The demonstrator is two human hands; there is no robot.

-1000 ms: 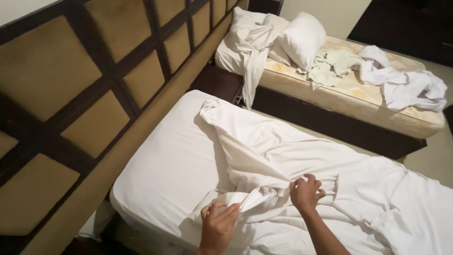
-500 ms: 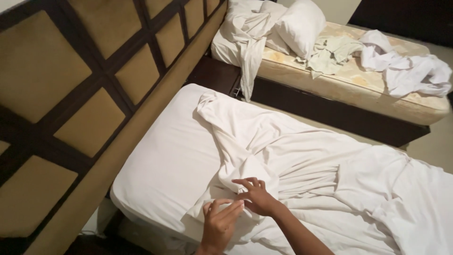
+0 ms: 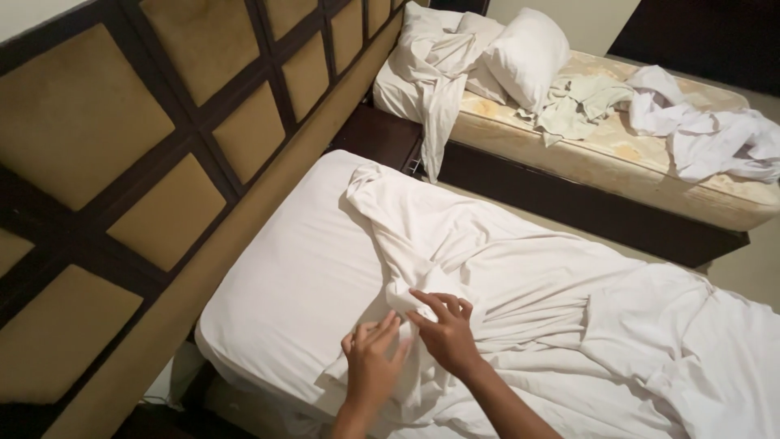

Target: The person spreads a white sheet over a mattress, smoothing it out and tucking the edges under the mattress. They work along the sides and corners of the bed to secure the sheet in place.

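Head view: the right hand [image 3: 448, 335] has moved leftward beside the left hand [image 3: 372, 366]; both now pinch the crumpled white sheet [image 3: 487, 268] at lower centre, gathering it.

Plenty of flat open mattress [image 3: 292, 284] left of the hands, right up to the padded headboard wall [image 3: 162, 162], which blocks that side. Rightward it's all bunched white sheet [image 3: 520, 276], and a narrow floor gap [image 3: 731, 276] separates the second bed [image 3: 617, 154].

The right hand [image 3: 445, 332] has moved left across the crumpled sheet [image 3: 520, 284] to beside the left hand [image 3: 372, 366].
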